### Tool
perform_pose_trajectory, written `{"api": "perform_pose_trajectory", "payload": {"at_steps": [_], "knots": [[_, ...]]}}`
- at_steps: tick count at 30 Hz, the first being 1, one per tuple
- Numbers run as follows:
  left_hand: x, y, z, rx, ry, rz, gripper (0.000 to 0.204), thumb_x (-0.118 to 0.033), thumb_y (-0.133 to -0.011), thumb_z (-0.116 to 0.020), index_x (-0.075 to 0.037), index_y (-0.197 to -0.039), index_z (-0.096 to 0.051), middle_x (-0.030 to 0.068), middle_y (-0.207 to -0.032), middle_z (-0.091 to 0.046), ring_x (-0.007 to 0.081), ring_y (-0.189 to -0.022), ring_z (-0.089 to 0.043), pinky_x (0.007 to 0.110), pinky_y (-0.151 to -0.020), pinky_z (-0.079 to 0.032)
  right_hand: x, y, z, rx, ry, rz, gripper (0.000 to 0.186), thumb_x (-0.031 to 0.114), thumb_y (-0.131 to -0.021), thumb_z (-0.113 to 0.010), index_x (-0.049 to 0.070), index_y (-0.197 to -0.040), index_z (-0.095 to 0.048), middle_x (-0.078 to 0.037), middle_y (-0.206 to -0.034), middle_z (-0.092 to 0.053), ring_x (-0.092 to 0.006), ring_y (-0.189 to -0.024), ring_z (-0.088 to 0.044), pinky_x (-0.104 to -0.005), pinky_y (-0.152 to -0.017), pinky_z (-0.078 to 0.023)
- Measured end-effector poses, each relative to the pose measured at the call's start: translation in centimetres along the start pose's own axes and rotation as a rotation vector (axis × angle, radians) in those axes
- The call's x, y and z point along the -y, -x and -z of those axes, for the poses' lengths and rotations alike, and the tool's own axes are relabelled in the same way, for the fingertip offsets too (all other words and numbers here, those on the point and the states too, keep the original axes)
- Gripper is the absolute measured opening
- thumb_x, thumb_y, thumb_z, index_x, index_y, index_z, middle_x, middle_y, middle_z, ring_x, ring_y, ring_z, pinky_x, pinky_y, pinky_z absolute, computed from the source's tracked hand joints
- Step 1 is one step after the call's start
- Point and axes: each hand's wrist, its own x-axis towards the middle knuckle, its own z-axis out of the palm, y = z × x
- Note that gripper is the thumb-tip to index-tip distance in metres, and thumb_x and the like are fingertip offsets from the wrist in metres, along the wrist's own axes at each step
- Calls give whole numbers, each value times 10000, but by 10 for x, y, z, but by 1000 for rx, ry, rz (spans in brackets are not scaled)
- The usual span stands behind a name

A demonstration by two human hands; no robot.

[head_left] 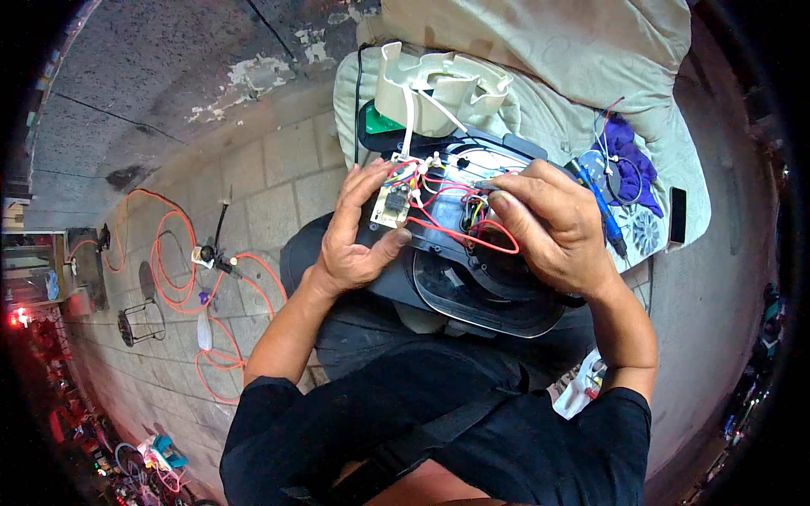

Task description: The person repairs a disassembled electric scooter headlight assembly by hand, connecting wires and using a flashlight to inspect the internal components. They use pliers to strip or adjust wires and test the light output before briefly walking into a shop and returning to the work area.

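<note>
My left hand [354,244] grips a pale circuit board [392,207] by its side, with red, white, yellow and blue wires running from it. My right hand [548,228] is pinched on a small greyish thing at the wires, too small to make out. Beneath both hands a dark plastic appliance housing [481,299] rests across my lap, its inside exposed with metal and more wiring. A cream plastic casing [443,101] stands behind it, next to a green board [380,121]. A blue pen-shaped tool [603,211] lies just right of my right hand.
A light padded seat [540,59] bears a purple cloth [633,160], a finned disc [645,236] and a black phone [677,215]. An orange cord [169,270] coils on the paving at left, with a small wire-framed stool [139,325] and clutter farther off.
</note>
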Motion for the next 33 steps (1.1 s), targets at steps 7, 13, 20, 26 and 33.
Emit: {"api": "perform_pose_trajectory", "payload": {"at_steps": [7, 13, 20, 26, 33], "knots": [[0, 0, 1, -1, -12, -1, 775, -301, -934, -835, 28, -1540, -481, 205, -1539, -571, 374, -1499, -478, 542, -1283, -249, 3, -7, 2, 30, -5, -60, 170, 144, -1026, -686, -17, -1037, -740, -109, -797, -613, -235, -727, -624, -360, -666, -485], [-11, -14, 10, -9, -53, -54, 728, -264, -912, -828, 34, -1504, -525, 220, -1536, -565, 365, -1498, -476, 535, -1288, -246, 3, -12, 6, 52, -164, -244, 230, 176, -1048, -625, -17, -986, -734, -96, -815, -629, -197, -768, -627, -357, -711, -488], [-53, -59, 31, -116, -146, -125, 322, -188, -885, -809, -30, -1161, -766, 134, -1140, -700, 287, -1129, -623, 425, -1015, -434, -4, -14, 9, 77, -321, -410, 289, 225, -1072, -593, -9, -985, -738, -12, -763, -607, -106, -726, -577, -314, -661, -468], [-91, -97, 16, -17, -272, -105, 194, -210, -886, -814, -96, -1041, -797, 40, -1002, -722, 242, -982, -623, 388, -924, -388, -2, -17, 12, 97, -469, -571, 314, 238, -1074, -567, -1, -946, -726, 35, -819, -631, -49, -737, -537, -250, -664, -438], [-90, -104, 2, 9, -162, -38, 187, -223, -903, -811, -102, -1046, -800, 28, -998, -730, 222, -987, -631, 392, -944, -384, -7, -18, 15, 105, -566, -579, 300, 235, -1059, -577, 8, -944, -737, 38, -813, -634, -45, -728, -529, -231, -653, -411]]}}
